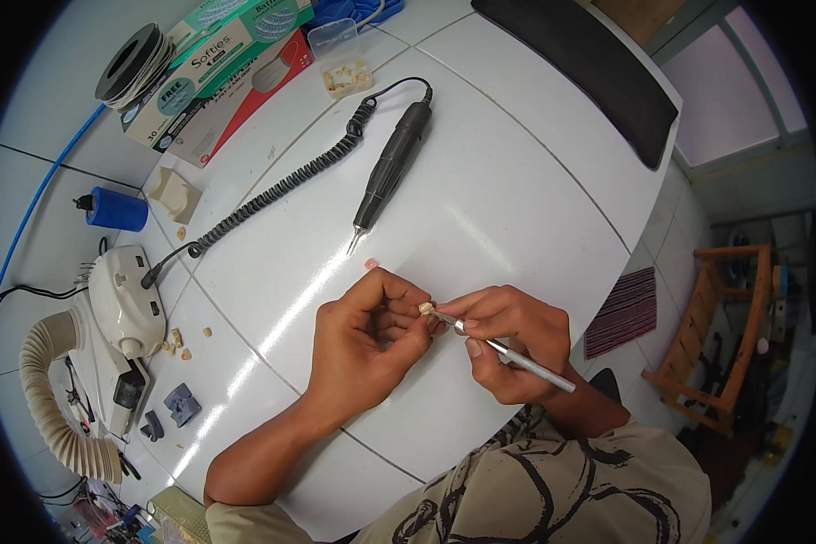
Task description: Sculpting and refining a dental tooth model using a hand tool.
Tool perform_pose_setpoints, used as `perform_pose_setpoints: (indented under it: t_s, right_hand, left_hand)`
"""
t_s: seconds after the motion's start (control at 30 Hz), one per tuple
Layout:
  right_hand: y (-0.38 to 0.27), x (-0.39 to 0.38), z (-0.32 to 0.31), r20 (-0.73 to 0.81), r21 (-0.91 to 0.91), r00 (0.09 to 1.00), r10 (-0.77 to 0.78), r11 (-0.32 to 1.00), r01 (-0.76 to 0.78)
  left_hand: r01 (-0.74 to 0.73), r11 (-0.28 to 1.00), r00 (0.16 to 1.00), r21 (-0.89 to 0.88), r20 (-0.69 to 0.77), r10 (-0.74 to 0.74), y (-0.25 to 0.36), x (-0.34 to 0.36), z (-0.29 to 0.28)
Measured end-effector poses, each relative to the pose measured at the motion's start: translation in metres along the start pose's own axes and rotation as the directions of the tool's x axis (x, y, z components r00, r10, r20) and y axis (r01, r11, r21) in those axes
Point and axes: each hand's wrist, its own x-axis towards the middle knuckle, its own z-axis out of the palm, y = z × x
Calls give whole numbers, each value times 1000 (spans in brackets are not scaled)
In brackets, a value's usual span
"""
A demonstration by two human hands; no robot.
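Note:
My left hand (358,349) is closed around a small tan piece (426,308), pinching it between thumb and fingers. My right hand (517,335) grips a slim silver metal-handled tool (530,365), its narrow tip touching the piece; the exact shape of that tip is too small to tell. A small pink piece (371,264) lies just above my left hand. Farther up, a black rotary handpiece (394,161) rests on the white tiled table (508,190), its coiled cord running to a white control unit (125,292).
Left: ribbed hose (50,390), blue container (118,208), beige block (174,193), tan bits (186,354), grey pieces (181,404). Back: spool (131,63), boxes (218,91), small clear case (343,80). A black mat (589,82) lies along the far right; a wooden frame (716,335) stands beyond the table edge.

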Motion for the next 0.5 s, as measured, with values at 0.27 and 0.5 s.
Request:
perform_pose_setpoints:
  t_s: [0.27, 0.5]
  right_hand:
    - [-1, 1, 0, -9, 2, 1000, -2, 1000, 2]
    - [-2, 0, 0, -14, -1, 999, 46, 999, -46]
  left_hand:
    - [28, 999, 1000, -15, 4, -28, 2, 0, 0]
    - [28, 999, 1000, -29, 0, -28, 3, 0, 0]
